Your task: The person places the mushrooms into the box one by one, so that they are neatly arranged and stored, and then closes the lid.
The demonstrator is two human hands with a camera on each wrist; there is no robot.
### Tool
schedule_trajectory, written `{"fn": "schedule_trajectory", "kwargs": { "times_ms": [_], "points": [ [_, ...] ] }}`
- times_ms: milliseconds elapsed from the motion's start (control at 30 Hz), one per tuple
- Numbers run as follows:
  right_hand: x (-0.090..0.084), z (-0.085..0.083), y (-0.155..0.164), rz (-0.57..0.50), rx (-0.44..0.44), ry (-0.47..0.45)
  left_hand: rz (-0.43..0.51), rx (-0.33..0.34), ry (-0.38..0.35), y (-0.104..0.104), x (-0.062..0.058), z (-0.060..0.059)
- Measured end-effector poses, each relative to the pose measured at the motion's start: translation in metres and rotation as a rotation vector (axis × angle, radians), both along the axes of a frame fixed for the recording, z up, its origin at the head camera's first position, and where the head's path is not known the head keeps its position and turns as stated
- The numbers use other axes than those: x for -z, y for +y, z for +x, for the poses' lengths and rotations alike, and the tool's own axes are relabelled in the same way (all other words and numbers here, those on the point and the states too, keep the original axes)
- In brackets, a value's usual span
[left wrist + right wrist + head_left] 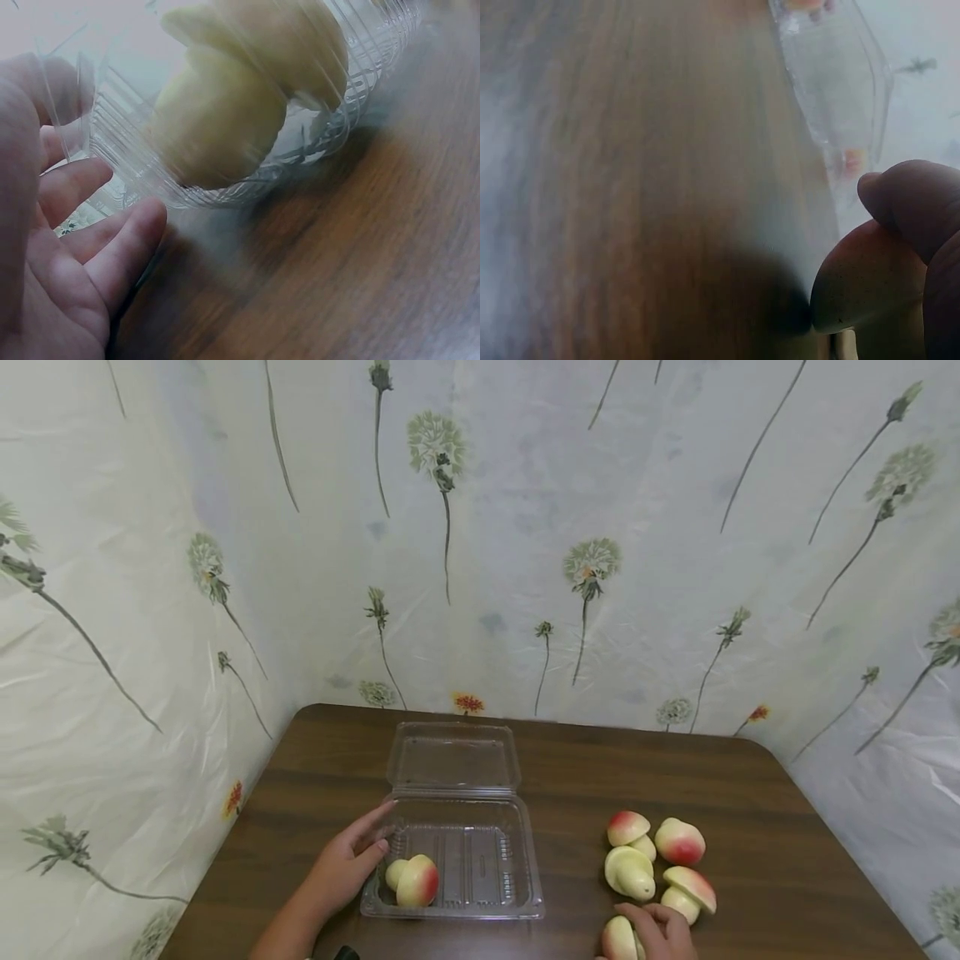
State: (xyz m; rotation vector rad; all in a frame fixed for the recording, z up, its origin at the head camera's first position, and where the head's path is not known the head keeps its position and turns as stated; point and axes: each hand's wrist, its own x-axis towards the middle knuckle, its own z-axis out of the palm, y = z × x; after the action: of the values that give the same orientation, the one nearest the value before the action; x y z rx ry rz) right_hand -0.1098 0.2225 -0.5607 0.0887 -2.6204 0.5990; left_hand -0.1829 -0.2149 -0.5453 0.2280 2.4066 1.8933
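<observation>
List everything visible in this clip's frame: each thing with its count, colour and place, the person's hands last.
Clamshell container: one, clear plastic, lid open and lying back, centre of the table.
Mushroom-shaped piece in the container: one, cream with a red blush, in the left end of the tray.
Loose mushroom-shaped pieces: four, cream and red, clustered on the table right of the container.
Piece in the right hand: one, cream and red, at the near table edge.
Table: one, dark brown wood grain.
Backdrop sheet: white with dandelion print, round the table on three sides.
Left hand: fingers straight, touching the container's left rim.
Right hand: fingers curled round the near piece.
</observation>
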Motion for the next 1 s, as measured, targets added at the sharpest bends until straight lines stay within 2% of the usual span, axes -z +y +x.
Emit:
{"fn": "schedule_trajectory", "kwargs": {
  "times_ms": [367,700,833,1000],
  "points": [
    [0.001,-0.002,-0.011,0.016,-0.077,0.067,-0.001,0.008,0.005,-0.001,0.002,-0.001],
    [-0.005,-0.003,-0.016,0.012,-0.083,0.008,0.007,0.011,0.009,0.001,0.000,0.000],
    [-0.010,-0.005,-0.017,-0.023,-0.120,-0.022,0.002,0.007,0.008,0.001,0.000,0.000],
    [-0.018,-0.011,-0.021,-0.046,-0.120,-0.029,-0.001,0.004,0.014,0.001,0.002,-0.001]
  ]
}}
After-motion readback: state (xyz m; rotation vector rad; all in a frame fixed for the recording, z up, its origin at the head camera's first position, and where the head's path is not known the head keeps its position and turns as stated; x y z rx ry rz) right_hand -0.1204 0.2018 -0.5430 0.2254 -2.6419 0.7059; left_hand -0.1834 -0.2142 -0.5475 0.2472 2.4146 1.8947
